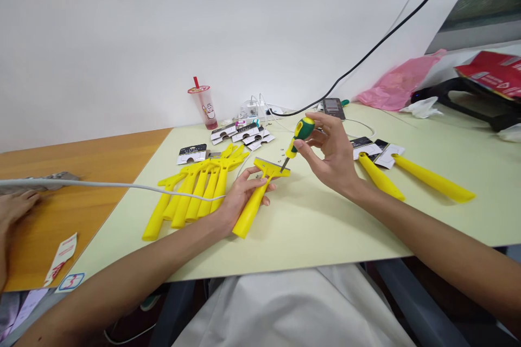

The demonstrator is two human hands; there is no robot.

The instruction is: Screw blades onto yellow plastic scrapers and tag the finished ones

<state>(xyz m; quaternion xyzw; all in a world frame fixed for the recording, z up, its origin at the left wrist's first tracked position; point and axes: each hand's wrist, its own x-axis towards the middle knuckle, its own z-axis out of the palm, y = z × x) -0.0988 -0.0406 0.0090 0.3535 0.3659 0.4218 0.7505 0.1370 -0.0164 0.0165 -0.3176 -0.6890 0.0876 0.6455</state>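
Observation:
My left hand [243,195] is closed around a yellow scraper [253,207] with a metal blade strip along its wide head. In my right hand [331,152] is a green-and-yellow screwdriver [299,136], tilted, its tip at the right side of the scraper's head. Left of my left hand lies a row of several yellow scraper handles [201,187]. Tiny metal screws [281,153] are scattered just behind the held scraper. To the right, two yellow scrapers [433,178] rest with their heads by black-and-white cards [386,154].
More printed cards [246,134] lie near the wall, beside a pink cup [204,105] with a red straw and a power strip [250,110]. A black cable [366,57] hangs down at the right. A pink bag [399,84] sits back right. Another person's hand [18,209] is at far left.

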